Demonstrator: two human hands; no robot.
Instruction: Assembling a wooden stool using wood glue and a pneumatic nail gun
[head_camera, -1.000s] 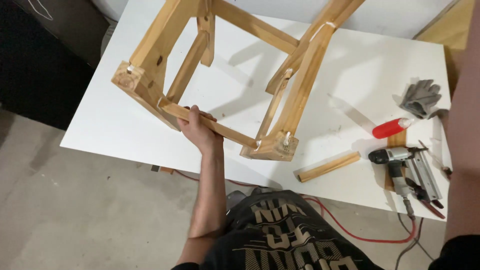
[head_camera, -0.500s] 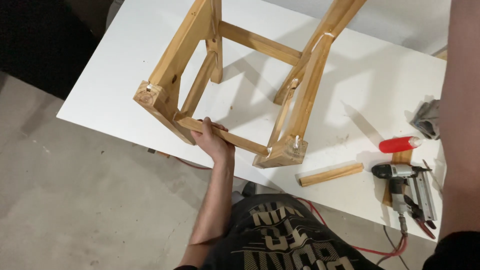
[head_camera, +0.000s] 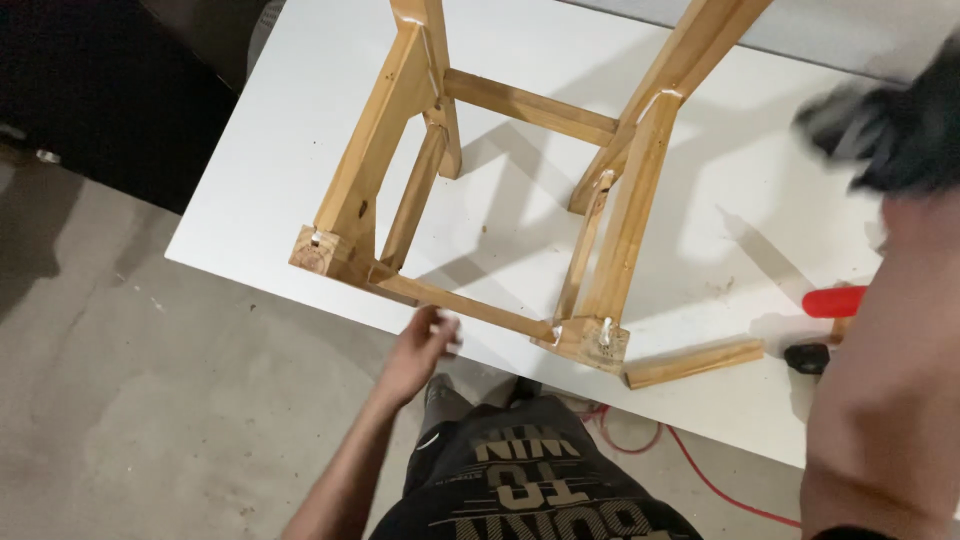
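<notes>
A wooden frame (head_camera: 500, 190), built of four legs joined by cross rails, lay on its side on the white bench (head_camera: 740, 250), its near leg ends at the bench's front edge. Pale glue showed at several joints, and the rails in view all sat in place between the legs, so the frame looked largely assembled; whether every joint was fastened could not be told.

The left hand (head_camera: 418, 350) hung just below the lowest rail, fingers loosely spread and gripping nothing, close to the wood but apart from it. The right hand (head_camera: 890, 125) was raised near the camera at the upper right, blurred, seemingly wrapped around something dark; what it was could not be made out.

A loose short wooden stick (head_camera: 695, 362) lay on the bench just beside the frame's near right leg end, not yet joined to anything. Further right lay a red object (head_camera: 835, 300) and a dark tool (head_camera: 808, 357), partly hidden behind the right forearm. A red cable (head_camera: 700, 475) trailed over the concrete floor (head_camera: 150, 420) below.
</notes>
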